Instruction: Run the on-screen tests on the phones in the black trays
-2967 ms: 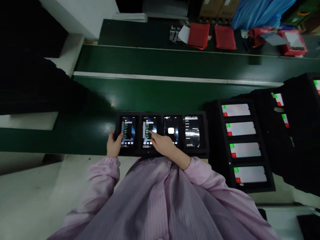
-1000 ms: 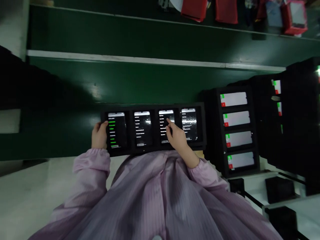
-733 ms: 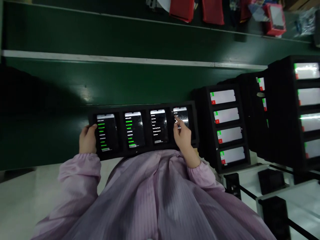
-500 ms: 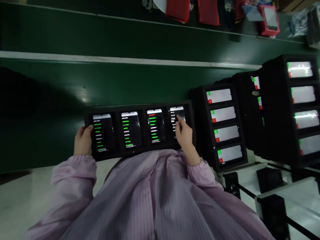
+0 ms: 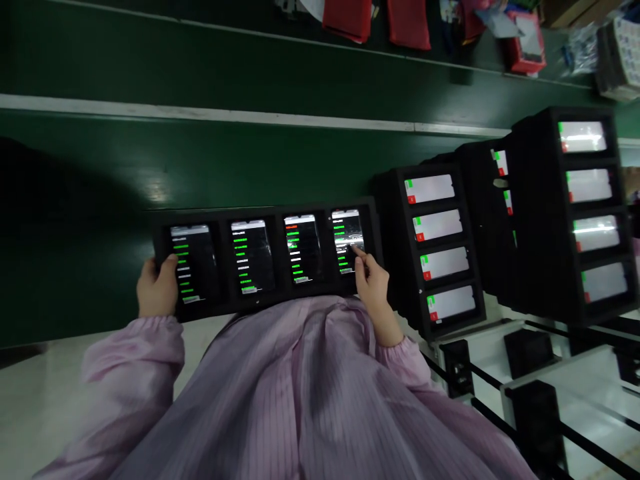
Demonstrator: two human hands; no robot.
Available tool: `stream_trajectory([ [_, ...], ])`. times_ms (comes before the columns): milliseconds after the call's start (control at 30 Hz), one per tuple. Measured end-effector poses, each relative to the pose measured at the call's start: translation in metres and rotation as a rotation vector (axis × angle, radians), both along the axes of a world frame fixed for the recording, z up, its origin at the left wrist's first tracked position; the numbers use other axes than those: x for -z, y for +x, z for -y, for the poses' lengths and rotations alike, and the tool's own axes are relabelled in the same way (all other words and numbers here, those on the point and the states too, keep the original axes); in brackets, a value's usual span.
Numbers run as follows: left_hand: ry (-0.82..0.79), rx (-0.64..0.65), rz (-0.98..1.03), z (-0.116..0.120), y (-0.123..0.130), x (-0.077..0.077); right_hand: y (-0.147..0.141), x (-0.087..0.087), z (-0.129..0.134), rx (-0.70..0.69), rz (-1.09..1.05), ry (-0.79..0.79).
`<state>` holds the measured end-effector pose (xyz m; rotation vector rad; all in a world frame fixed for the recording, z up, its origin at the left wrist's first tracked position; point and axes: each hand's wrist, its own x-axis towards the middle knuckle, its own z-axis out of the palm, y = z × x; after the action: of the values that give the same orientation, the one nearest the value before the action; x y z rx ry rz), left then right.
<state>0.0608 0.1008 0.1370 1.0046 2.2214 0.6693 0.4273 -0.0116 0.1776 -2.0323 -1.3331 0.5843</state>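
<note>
A long black tray (image 5: 224, 248) lies at the near edge of the green bench, holding several smartphones side by side in separate slots. My left hand (image 5: 157, 288) grips the tray's left end, thumb on top beside the leftmost phone (image 5: 194, 267). Over the rightmost phone (image 5: 346, 233), my right hand (image 5: 373, 283) points with its index finger at the lower part of the lit screen; the other fingers are curled and hold nothing. Green and white text lines show on each dark screen. The third phone (image 5: 303, 250) also has a red line near its top.
To the right, a stack of black trays (image 5: 397, 253) carries phones with white film and red and green labels. A taller tray stack (image 5: 545, 220) stands beyond it. Red pouches (image 5: 409, 23) and a red box (image 5: 526, 43) sit along the back shelf.
The rightmost screen has switched from a white-text menu to a list with green lines. My right index finger has moved lower on it. The whole view has shifted slightly.
</note>
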Motion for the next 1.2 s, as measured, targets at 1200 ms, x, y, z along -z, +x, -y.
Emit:
stream_trajectory([
  [1200,-0.101,-0.071,-0.033,-0.007,0.017,-0.023,-0.003,0.006,0.021,-0.036,0.027,-0.104],
])
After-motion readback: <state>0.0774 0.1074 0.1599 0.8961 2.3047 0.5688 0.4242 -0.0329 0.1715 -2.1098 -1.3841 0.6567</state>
